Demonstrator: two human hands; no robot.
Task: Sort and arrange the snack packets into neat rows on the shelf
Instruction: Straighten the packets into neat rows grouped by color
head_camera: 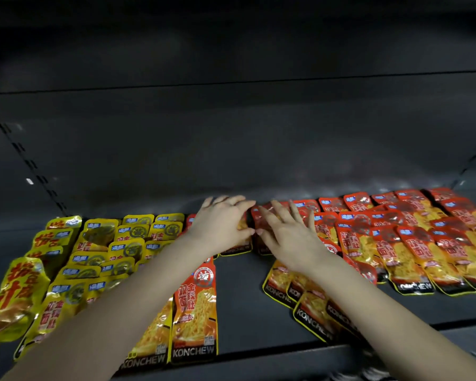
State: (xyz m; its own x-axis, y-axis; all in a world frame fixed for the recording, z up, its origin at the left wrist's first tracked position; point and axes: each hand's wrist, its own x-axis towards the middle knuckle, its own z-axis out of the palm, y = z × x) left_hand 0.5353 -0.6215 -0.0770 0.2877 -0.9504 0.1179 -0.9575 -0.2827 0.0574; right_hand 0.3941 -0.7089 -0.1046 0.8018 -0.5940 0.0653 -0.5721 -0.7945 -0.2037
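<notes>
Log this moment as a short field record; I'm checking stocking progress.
yellow packets: overlapping rows, left side of shelf
red packets: overlapping rows, right side
front packet: lies lengthwise at front centre, outside the rows
left hand: fingers spread, resting on red packets, rear centre
right hand: fingers spread, resting on red packets beside it

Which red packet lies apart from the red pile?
The red packet at front middle, beside the left forearm, KONCHEW end toward you; the red pile sits farther right.
</notes>
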